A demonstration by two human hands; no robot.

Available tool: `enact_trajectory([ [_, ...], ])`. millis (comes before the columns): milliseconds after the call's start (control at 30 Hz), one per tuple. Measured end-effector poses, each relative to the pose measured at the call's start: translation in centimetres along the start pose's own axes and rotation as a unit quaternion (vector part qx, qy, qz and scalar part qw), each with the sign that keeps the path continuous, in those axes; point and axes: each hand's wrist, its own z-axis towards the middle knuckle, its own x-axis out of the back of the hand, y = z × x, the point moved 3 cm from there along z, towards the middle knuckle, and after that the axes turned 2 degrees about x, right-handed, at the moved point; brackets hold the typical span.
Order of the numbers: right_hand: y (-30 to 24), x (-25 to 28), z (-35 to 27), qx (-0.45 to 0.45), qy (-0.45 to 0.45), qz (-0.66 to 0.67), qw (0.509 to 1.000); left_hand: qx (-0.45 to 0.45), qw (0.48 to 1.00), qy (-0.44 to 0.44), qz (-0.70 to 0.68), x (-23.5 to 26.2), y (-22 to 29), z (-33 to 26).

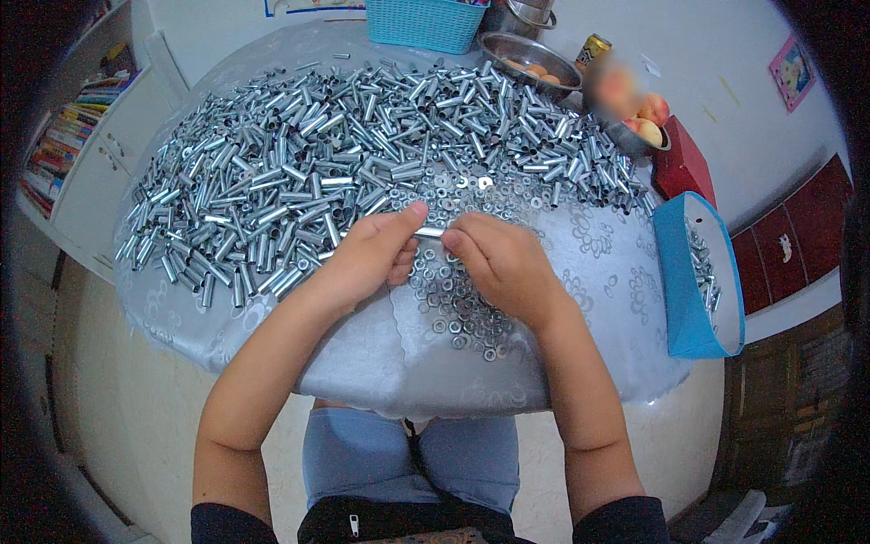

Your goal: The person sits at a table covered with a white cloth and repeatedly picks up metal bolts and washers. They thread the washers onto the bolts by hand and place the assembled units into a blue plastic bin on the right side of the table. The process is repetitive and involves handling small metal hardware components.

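My left hand point(372, 254) and my right hand point(503, 258) meet over the near middle of a round table point(580, 308) covered in a silvery cloth. Between the fingertips of both hands lies one short metal tube point(430, 232), held level. Under and just beyond the hands is a spread of small metal washers point(458, 313). A big heap of several shiny metal tubes point(299, 172) covers the far and left part of the table.
A blue box point(693, 290) with tubes inside hangs at the table's right edge. At the back stand a turquoise basket point(426, 23), metal bowls with fruit point(530, 59), and a can point(594, 45). A white shelf with books point(68, 145) is at left.
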Motion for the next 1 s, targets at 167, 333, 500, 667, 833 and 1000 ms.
enact_trajectory([
  [167,0.4,-0.2,-0.1,0.010,-0.039,-0.013,0.999,-0.002,1.000,-0.002,0.007,0.4,-0.1,0.2],
  [333,-0.1,-0.2,0.2,0.036,0.014,-0.012,0.999,0.001,1.000,0.000,0.006,0.3,0.0,0.1],
  [500,0.0,0.1,0.2,0.041,0.013,-0.013,0.999,0.010,1.000,-0.016,0.005,0.0,-0.2,0.1],
  [667,0.4,-0.2,0.0,0.030,-0.009,-0.023,0.999,0.008,1.000,-0.023,-0.005,0.1,-0.5,0.1],
  [833,0.5,-0.3,0.0,-0.054,-0.109,-0.007,0.993,0.009,1.000,-0.023,-0.004,-0.2,0.1,-0.1],
  [1000,0.0,-0.2,0.2,-0.045,-0.080,0.005,0.996,0.012,1.000,-0.011,0.012,0.2,-0.1,0.0],
])
